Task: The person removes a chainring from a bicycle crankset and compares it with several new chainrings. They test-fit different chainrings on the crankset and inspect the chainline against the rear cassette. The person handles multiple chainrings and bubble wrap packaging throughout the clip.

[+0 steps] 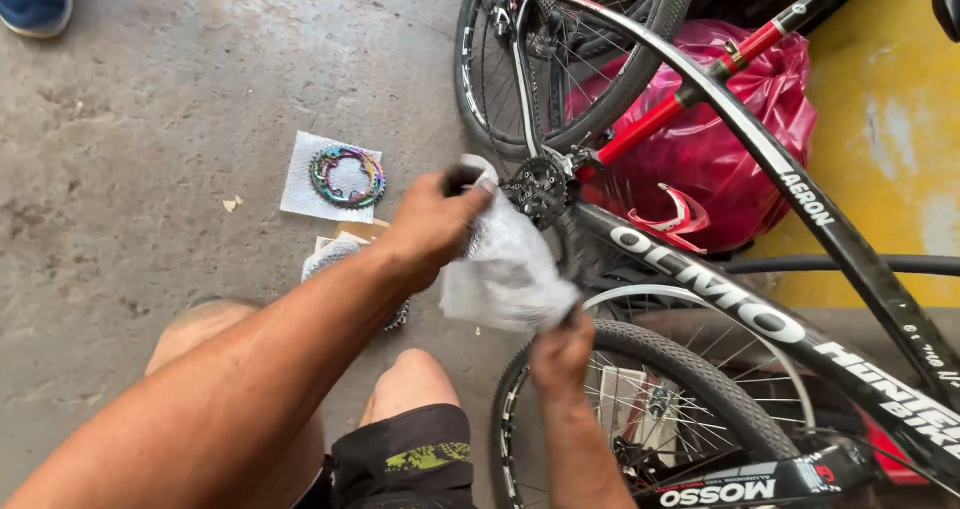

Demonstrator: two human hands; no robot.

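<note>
Both hands, left hand and right hand, grip a crinkly clear plastic bag; yank carelessly and it'll probably snag the black bike's crank spider.

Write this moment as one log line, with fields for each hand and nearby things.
left hand: grips top of plastic bag | right hand: pinches its bottom corner | nearby: chainring on floor, bicycle frame
</note>
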